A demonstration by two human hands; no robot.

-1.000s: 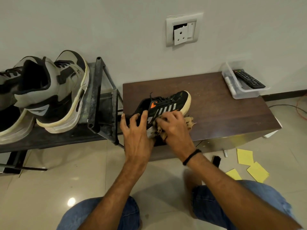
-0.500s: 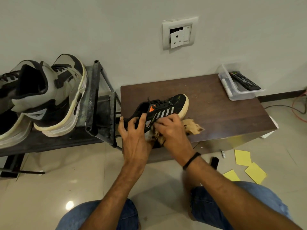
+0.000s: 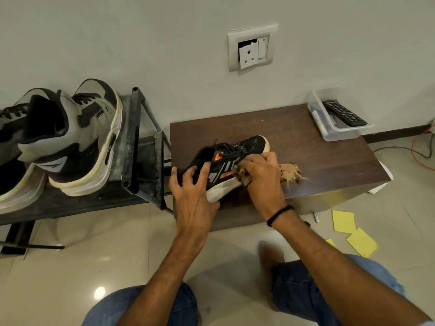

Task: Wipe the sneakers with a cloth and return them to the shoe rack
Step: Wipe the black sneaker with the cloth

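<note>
Sneaker (image 3: 235,156): black with orange marks, on the near left part of the table (image 3: 329,161). It is tipped on its side, pale sole toward me, toe pointing away and to the right.

Left hand (image 3: 193,191): I grip the heel end, fingers spread and curled over the collar, palm against the sole.

Right hand (image 3: 261,175): closed round the cloth (image 3: 290,174), pressing it to the sneaker's side at midfoot. The cloth's frayed tan end sticks out to the right of my knuckles and lies on the table. Black band (image 3: 280,214) on that wrist.

Rack (image 3: 131,137): dark metal, just left of the table, its end frame beside the sneaker's heel. Grey pair (image 3: 77,137) stands on the top shelf, heels toward me; the left shoe is cut off by the frame edge.

Far right corner of the table: clear tray (image 3: 339,135) holding a remote (image 3: 344,112).

Wall behind: socket (image 3: 251,49), its plate hanging loose.

Floor right of the table: yellow notes (image 3: 343,221).
</note>
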